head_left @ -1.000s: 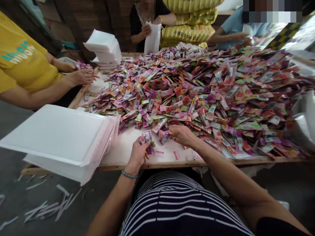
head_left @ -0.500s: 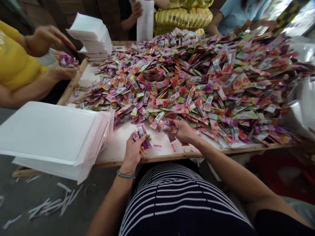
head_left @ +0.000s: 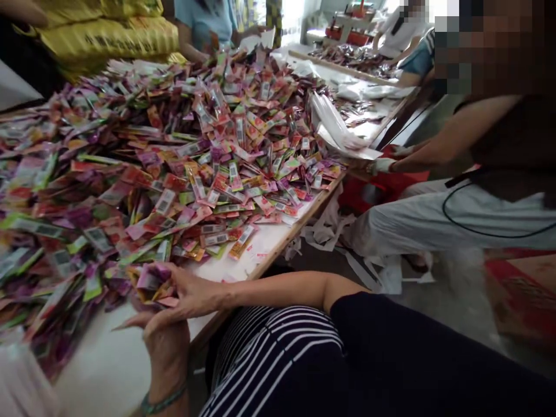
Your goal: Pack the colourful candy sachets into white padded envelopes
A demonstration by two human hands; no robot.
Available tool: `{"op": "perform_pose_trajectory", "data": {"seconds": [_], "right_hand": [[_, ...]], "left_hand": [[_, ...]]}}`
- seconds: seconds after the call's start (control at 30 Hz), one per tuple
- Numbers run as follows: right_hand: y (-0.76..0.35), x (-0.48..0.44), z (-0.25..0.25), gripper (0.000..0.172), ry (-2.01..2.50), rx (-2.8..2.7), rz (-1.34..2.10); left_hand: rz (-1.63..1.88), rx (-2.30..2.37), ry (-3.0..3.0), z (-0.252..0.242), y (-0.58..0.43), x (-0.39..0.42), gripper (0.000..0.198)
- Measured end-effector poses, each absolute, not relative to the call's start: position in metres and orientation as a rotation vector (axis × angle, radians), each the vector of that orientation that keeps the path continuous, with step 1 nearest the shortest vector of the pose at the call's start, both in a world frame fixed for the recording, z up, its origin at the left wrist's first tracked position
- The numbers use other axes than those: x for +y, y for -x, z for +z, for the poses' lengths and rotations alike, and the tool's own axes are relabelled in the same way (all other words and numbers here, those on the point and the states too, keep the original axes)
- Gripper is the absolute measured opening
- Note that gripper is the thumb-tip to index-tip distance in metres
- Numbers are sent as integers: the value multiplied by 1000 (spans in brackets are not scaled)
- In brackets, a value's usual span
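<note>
Both my hands are together at the near edge of a big heap of small printed sachets (head_left: 165, 200). Between them sits a bunch of purple, yellow and pink sachets (head_left: 152, 284). My right hand (head_left: 193, 292) grips this bunch from the right side, fingers curled against it. My left hand (head_left: 167, 336), with a beaded bracelet at the wrist, cups the same bunch from below. Its thumb lies near the right hand and part of its fingers is hidden. Many sachets in the heap carry barcodes.
The white table (head_left: 104, 359) has a wooden edge (head_left: 278, 249). At the right, a person in white trousers (head_left: 412, 223) handles white bags (head_left: 339, 124). Yellow sacks (head_left: 108, 43) stand behind the heap. Paper scraps (head_left: 330, 229) litter the floor; a red carton (head_left: 521, 295) stands right.
My view has swung to the right. My hands, apart before with sachets in each, have come together around one bunch. The white envelope stack at the left has mostly left the view.
</note>
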State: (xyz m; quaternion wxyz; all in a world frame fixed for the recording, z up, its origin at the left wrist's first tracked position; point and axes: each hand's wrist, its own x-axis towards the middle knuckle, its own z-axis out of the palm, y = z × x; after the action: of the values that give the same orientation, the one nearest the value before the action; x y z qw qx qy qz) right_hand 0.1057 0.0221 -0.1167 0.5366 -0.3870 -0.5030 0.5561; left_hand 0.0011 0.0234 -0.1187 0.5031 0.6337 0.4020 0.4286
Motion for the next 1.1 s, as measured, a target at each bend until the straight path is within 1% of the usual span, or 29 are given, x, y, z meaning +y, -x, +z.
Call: {"op": "perform_pose_trajectory", "data": {"seconds": [0.03,0.07,0.1,0.13,0.2,0.23,0.27,0.33,0.43,0.5,0.53,0.57,0.63,0.67,0.7,0.73,0.77,0.8,0.83,0.87,1.0,1.07,1.1], "right_hand": [[-107,20,-122,99,897,-1150,1378],[-109,18,-127,102,885,-1121,1426],[-110,16,-131,96,893,-1110,1458],[-111,14,-134,83,918,-1114,1472],[-110,6,-136,50,998,-1130,1456],[-109,0,-136,42,1048,-1133,1449],[-109,-6,-136,41,1093,-1131,1433],[-110,-16,-139,46,1185,-1057,1308],[-115,-23,-153,48,1253,-1142,1242],[-117,-26,-163,48,1300,-1217,1171],[-117,-28,-167,48,1315,-1247,1144],[-118,-29,-170,48,1324,-1269,1124],[-117,-32,-171,48,1325,-1295,1105],[-116,-32,-169,47,1320,-1299,1100],[-116,-32,-167,46,1315,-1298,1097],[-115,-32,-164,45,1307,-1293,1100],[-115,-31,-162,44,1296,-1284,1108],[-115,-31,-159,43,1283,-1269,1122],[-114,-30,-157,43,1272,-1245,1142],[-114,-30,-154,44,1261,-1214,1169],[-114,-29,-149,46,1201,-1011,1377],[-117,-27,-146,48,1141,-867,1481],[-120,-27,-143,49,1112,-808,1508]], "left_hand": [[1066,954,-1432,-117,-3,18,75],[1084,926,-1307,-115,-5,13,83],[1096,899,-1165,-112,-7,8,90],[1086,880,-1044,-110,-8,3,96],[1055,856,-838,-106,-8,-8,106],[1024,855,-812,-105,-7,-14,109],[996,862,-813,-104,-5,-19,109],[931,918,-898,-104,3,-28,103],[859,1204,-1265,-86,27,-38,76],[864,1449,-1582,-57,54,-46,53],[908,1588,-1745,-38,70,-49,38],[971,1761,-1889,-20,87,-51,28],[985,2250,-2070,10,123,-49,28],[832,2479,-2126,19,140,-45,30],[547,2636,-2165,24,155,-40,33],[197,2697,-2173,25,168,-35,37],[-125,2681,-2167,22,178,-30,41],[-372,2638,-2154,17,186,-26,43],[-538,2596,-2148,11,193,-24,45],[-623,2585,-2155,7,197,-23,45],[-588,2635,-2257,8,198,-30,39],[-409,2622,-2383,15,185,-36,36],[-226,2632,-2472,17,174,-39,36]]}}
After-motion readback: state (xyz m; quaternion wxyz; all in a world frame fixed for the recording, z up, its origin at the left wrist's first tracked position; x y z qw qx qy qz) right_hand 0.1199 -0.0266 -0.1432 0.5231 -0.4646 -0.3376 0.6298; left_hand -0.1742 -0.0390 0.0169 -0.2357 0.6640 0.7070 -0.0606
